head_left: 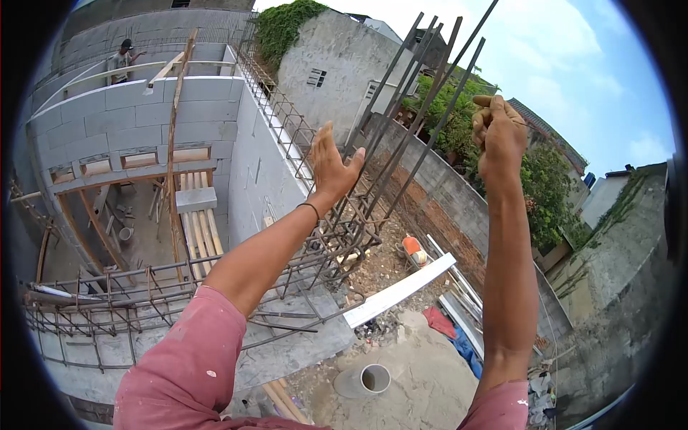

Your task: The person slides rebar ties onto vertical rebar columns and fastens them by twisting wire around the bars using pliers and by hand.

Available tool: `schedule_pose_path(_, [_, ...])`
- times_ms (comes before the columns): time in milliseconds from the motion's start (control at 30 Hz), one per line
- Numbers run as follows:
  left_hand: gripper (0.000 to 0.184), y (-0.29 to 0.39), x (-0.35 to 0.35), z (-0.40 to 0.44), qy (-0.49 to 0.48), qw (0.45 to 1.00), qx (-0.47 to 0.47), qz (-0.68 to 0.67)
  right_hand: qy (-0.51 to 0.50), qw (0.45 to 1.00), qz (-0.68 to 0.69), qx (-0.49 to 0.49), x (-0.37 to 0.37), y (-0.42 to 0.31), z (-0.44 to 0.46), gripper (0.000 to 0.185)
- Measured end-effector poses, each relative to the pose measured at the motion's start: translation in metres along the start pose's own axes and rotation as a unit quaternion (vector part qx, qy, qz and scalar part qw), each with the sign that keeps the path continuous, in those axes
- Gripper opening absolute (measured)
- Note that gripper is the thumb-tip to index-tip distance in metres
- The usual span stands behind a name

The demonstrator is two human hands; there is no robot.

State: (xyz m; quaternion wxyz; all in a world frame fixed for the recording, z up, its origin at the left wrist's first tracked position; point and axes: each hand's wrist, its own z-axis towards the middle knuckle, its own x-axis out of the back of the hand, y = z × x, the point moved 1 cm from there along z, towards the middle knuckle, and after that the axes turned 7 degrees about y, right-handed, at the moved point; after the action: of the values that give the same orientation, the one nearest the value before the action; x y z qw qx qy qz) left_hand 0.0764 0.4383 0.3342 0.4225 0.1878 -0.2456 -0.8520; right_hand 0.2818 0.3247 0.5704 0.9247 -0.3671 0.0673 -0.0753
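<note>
My left hand (335,166) is raised in the middle of the view, its fingers stretched and thumb apart, holding nothing. It appears in front of the upright steel bars (423,86), near the rebar cage (344,240); whether it touches them is unclear. Higher up on the right, my right hand (502,129) is closed, with thumb and index finger pinched together. What it holds, if anything, is too small to make out. Trees and sky lie behind it.
Block walls (143,118) rise at the left, with a leaning wooden pole (174,136) and planks (197,233). A person (123,63) stands behind the far wall. Below are a sand heap (423,365), a grey pipe (362,380) and a wheelbarrow (412,247).
</note>
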Motion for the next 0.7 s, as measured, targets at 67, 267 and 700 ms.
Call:
schedule_pose_path(67, [0.092, 0.024, -0.020, 0.034, 0.010, 0.996, -0.086, -0.027, 0.015, 0.996, -0.080, 0.037, -0.032, -0.017, 0.043, 0.040])
schedule_pose_path(267, [0.067, 0.063, -0.093, 0.081, -0.039, 0.997, -0.012, -0.063, -0.028, 0.996, 0.025, -0.083, -0.089, 0.008, 0.178, 0.041])
schedule_pose_path(700, [0.033, 0.056, -0.090, 0.078, 0.029, 0.992, -0.103, -0.061, -0.151, 0.952, 0.238, -0.120, -0.082, -0.017, 0.139, 0.043])
